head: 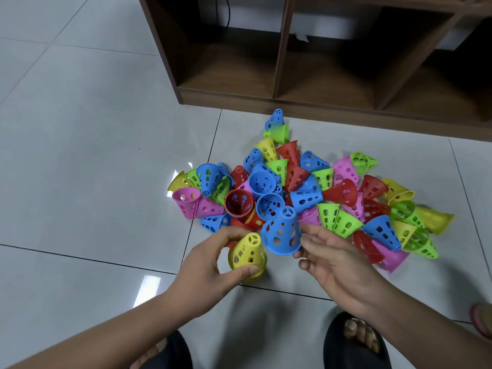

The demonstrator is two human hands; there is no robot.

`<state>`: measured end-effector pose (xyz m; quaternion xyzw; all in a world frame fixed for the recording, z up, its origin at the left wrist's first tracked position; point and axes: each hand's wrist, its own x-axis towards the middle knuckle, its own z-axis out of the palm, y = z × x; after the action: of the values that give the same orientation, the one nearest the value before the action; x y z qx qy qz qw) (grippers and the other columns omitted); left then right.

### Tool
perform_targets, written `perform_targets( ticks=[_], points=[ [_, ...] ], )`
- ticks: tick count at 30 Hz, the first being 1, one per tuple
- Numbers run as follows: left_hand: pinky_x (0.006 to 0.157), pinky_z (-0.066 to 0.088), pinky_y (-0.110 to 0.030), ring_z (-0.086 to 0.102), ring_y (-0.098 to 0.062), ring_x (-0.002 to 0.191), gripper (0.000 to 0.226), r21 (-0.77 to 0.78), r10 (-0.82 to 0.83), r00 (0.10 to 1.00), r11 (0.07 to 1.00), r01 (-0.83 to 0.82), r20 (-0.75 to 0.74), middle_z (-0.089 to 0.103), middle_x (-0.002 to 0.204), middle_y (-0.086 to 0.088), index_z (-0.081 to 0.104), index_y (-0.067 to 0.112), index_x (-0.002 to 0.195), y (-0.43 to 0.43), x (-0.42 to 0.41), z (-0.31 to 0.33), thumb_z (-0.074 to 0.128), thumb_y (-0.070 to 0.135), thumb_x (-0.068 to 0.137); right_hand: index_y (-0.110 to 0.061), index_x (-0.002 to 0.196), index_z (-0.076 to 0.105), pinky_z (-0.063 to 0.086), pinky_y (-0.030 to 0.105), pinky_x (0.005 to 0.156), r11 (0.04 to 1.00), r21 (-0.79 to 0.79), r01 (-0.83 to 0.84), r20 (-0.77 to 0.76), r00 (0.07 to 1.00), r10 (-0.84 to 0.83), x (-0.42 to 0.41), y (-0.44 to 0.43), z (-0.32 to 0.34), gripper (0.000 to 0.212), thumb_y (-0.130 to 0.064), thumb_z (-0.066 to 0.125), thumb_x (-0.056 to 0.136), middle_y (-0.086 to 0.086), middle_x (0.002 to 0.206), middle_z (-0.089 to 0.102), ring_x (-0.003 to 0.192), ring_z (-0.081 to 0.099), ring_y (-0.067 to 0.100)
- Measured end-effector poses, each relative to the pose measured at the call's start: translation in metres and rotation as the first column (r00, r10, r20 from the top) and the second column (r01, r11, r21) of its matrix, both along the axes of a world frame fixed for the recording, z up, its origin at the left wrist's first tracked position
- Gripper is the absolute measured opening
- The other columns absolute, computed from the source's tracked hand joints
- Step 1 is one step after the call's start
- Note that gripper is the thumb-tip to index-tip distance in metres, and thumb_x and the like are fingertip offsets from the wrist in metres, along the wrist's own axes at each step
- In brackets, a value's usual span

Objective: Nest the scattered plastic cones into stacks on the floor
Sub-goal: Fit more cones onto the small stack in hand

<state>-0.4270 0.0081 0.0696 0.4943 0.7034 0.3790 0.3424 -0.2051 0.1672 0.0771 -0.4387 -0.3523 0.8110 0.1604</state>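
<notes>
1. Nearest to you, your feet in dark sandals stood on the pale tiled floor, with both forearms reaching forward over it.
2. Your left hand was curled around a yellow perforated plastic cone, thumb at its wide rim and fingers round the far side; the cone stood narrow end up, at or just above the floor, though I cannot tell whether it was one cone or a few nested.
3. Your right hand lay half open, palm up, its fingertips touching the rim of a blue perforated plastic cone, also narrow end up and just beside the yellow one. It was steadied more than gripped.
4. By my judgement, nesting was just starting. To do it well, you needed to close your fingers on the blue rim, keep both cones pointing the same way, and line up their axes before sliding one over the other.
5. Beyond your hands, the heap of red, blue, green, pink and yellow cones lay tumbled at all angles, crowding your working space, so a stack wanted bare tile near you.
6. Farthest off stood a brown wooden shelf unit, touching nothing.
</notes>
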Motion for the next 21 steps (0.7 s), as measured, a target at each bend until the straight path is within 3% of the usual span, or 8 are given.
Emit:
perform_targets(
  ticks=[5,9,12,15,17,21],
  points=[
    [0.094,0.045,-0.012,0.063,-0.001,0.117,0.051,-0.069,-0.054,0.995,0.996,0.049,-0.08,0.068,0.126,0.025,0.063,0.041,0.127,-0.007,0.006,-0.019,0.09,0.041,0.084,0.0,0.132,0.063,0.047,0.029,0.069,0.997,0.023,-0.079,-0.023,0.997,0.079,-0.007,-0.011,0.0,0.031,-0.004,0.057,0.102,0.017,0.105,0.07,0.083,0.063,0.018],
    [0.101,0.048,-0.019,0.059,0.004,0.123,0.059,-0.111,-0.113,0.983,0.989,0.097,-0.143,0.062,0.134,0.031,0.057,0.044,0.139,-0.009,0.002,-0.037,0.083,0.053,0.087,0.0,0.127,0.064,0.046,0.028,0.068,0.992,0.037,-0.123,-0.02,0.992,0.124,-0.015,-0.019,0.0,0.025,-0.001,0.057,0.103,0.015,0.097,0.071,0.08,0.064,0.017],
    [0.105,0.048,-0.022,0.058,0.002,0.128,0.062,-0.099,-0.139,0.98,0.987,0.126,-0.139,0.06,0.138,0.03,0.057,0.043,0.142,-0.011,-0.004,-0.046,0.081,0.045,0.085,-0.005,0.118,0.068,0.052,0.03,0.071,0.958,0.121,-0.26,0.133,0.961,0.244,-0.018,-0.026,-0.004,0.017,-0.001,0.063,0.102,0.009,0.091,0.076,0.082,0.069,0.019],
    [0.106,0.048,-0.023,0.06,-0.006,0.13,0.062,-0.086,-0.139,0.982,0.988,0.129,-0.131,0.06,0.137,0.025,0.06,0.04,0.137,-0.016,-0.02,-0.054,0.085,0.032,0.081,-0.013,0.109,0.072,0.059,0.032,0.077,0.917,0.172,-0.361,0.328,0.898,0.292,-0.016,-0.025,-0.014,0.012,-0.008,0.07,0.099,0.01,0.101,0.077,0.084,0.074,0.015],
    [0.107,0.047,-0.023,0.059,-0.005,0.131,0.066,-0.107,-0.143,0.976,0.986,0.126,-0.163,0.058,0.137,0.026,0.059,0.041,0.138,-0.019,-0.036,-0.06,0.089,0.036,0.08,-0.016,0.106,0.074,0.06,0.032,0.077,0.916,0.17,-0.363,0.381,0.882,0.278,-0.013,-0.023,-0.02,0.011,-0.01,0.072,0.098,0.01,0.104,0.076,0.085,0.074,0.016],
    [0.101,0.05,-0.028,0.056,0.0,0.125,0.069,-0.161,-0.096,0.97,0.985,0.061,-0.224,0.056,0.131,0.032,0.055,0.052,0.134,-0.026,-0.068,-0.071,0.085,0.025,0.077,-0.02,0.103,0.074,0.06,0.032,0.077,0.892,0.222,-0.394,0.442,0.856,0.268,-0.014,-0.014,-0.026,0.013,-0.01,0.069,0.097,0.003,0.1,0.076,0.089,0.074,0.018]
  ],
)
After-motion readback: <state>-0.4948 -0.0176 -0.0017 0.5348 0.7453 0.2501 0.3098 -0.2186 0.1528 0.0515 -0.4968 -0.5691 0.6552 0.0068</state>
